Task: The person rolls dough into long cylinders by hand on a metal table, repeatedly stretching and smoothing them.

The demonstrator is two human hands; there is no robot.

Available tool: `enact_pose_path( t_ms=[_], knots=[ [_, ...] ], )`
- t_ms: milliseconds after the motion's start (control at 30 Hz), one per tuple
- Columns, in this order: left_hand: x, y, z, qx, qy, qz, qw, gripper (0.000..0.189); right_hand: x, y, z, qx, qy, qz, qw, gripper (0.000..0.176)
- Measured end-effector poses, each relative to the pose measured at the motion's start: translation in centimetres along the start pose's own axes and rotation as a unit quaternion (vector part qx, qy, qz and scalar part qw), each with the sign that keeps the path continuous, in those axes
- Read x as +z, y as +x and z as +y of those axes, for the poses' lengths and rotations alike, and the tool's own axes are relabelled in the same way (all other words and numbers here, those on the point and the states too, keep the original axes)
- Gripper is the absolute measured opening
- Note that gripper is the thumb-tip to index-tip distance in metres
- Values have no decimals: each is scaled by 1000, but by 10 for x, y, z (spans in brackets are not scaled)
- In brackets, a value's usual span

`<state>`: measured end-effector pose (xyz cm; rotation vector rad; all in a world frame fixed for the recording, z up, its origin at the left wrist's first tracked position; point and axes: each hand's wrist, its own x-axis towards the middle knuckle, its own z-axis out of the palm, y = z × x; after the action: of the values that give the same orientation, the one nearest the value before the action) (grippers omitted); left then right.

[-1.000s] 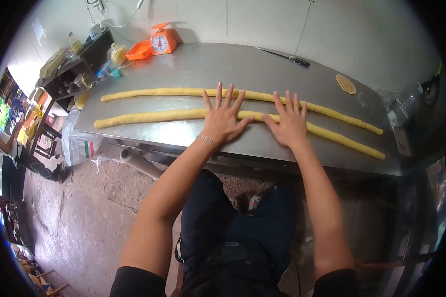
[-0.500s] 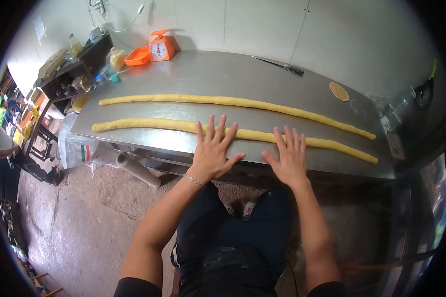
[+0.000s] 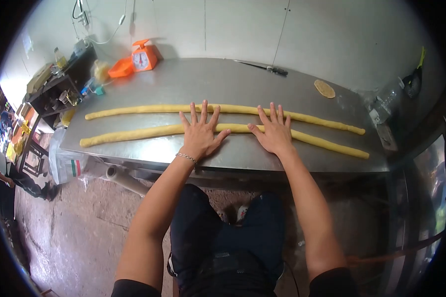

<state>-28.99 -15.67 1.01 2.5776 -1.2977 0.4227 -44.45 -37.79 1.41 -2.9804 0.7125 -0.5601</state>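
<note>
Advanced since the earlier frame, left hand [image 3: 200, 138] and right hand [image 3: 275, 136] lie across the near dough rope [image 3: 134, 134] mid-frame, fingers [image 3: 203, 113] splayed, gripping nothing, overlapping the far dough rope [image 3: 139, 109], counter [image 3: 193, 79] extending toward upper centre, its front edge below the palms.

front dough rope [image 3: 240, 128]: yellow, long, round, blunt-ended, lying lengthwise along the metal table [image 3: 233, 153], toward its front edge | rear dough rope [image 3: 238, 108]: same yellow, slightly slimmer, farther in from the table's front edge | both: roughly parallel, apart (gently bowed in this wide view), middles partly covered
</note>
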Motion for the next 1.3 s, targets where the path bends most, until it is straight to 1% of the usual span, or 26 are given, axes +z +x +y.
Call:
enact_pose_path(
  t_ms=[67, 133, 267, 367, 433, 500, 600, 700, 800, 933, 1033, 1133, 1167, 1267, 1300],
  knots=[
    [9, 7, -4, -6, 3, 10, 1000, 88, 7, 8, 1, 10, -2, 7, 1000, 91],
    [5, -4, -4, 4, -5, -1, 1000, 87, 1, -4, 0, -8, -8, -1, 1000, 90],
    [-23, -48, -7, 52, -17, -26, 998, 83, -21, -59, 5, -57, 27, -9, 998, 89],
    [-39, -85, -8, 80, -36, -35, 996, 83, -45, -102, 2, -78, 16, -13, 997, 88],
    [-43, -89, -9, 84, -44, -56, 994, 86, -46, -103, 5, -82, 13, -10, 996, 88],
    [-31, -73, -10, 78, -13, -24, 997, 87, -40, -94, 8, -77, 21, -11, 997, 88],
    [-5, -34, -14, 51, 6, 13, 999, 88, -26, -48, 17, -32, -14, -10, 999, 88],
    [1, -3, -19, 19, 34, 48, 998, 85, -12, -13, 28, -9, -52, 21, 998, 89],
    [-4, -17, -22, 30, 29, 15, 999, 85, -16, -22, 32, -6, -40, -21, 999, 89],
    [-42, -78, -19, 57, -21, -43, 997, 83, -49, -79, 32, -31, 14, -59, 998, 91],
    [-52, -105, -23, 66, -37, -71, 995, 86, -64, -110, 33, -46, -4, -70, 996, 91],
    [-41, -87, -27, 67, -4, -45, 997, 87, -50, -88, 38, -43, -30, -49, 997, 91],
    [-32, -73, -32, 76, 1, -17, 997, 86, -42, -74, 42, -24, -55, -55, 997, 91],
    [-11, -31, -48, 41, 8, 34, 999, 84, -25, -30, 51, 26, -93, -29, 995, 92],
    [-8, -27, -51, 43, 16, 39, 998, 84, -25, -22, 51, 39, -90, -35, 995, 93]
  ],
)
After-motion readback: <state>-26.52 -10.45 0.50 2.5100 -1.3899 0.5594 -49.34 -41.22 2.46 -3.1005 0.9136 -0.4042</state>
